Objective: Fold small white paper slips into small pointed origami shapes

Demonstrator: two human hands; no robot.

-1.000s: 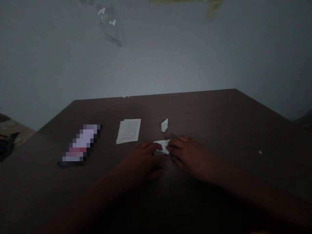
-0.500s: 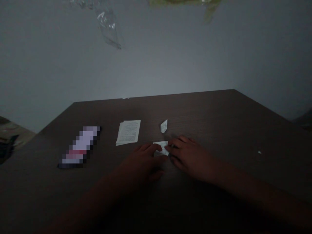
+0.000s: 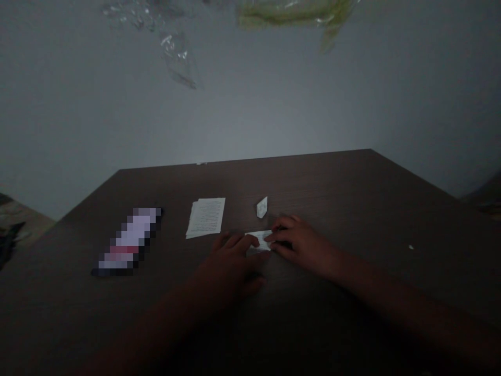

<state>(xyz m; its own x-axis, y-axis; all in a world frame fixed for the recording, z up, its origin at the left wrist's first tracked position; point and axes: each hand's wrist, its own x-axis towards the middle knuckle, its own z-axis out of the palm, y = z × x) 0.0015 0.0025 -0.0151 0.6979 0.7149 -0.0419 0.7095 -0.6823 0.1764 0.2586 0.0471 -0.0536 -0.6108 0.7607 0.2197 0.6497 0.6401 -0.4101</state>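
Right hand (image 3: 300, 243) has shifted, fingers bunched on slip (image 3: 262, 235), grip unclear; left hand (image 3: 230, 261) splayed. Far piece (image 3: 262, 208) is folded; left-side sheets (image 3: 206, 216) remain.

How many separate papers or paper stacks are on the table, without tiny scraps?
3: a stack left of centre, a folded piece to its right, and a paper partly under the left hand and right hand. Some sheets may be hidden.

A brown tabletop (image 3: 317, 188) carries a smartphone (image 3: 128, 241), printed pages (image 3: 206, 217), a folded paper (image 3: 262, 208), a paper slip (image 3: 262, 236) and a scrap (image 3: 410, 247).
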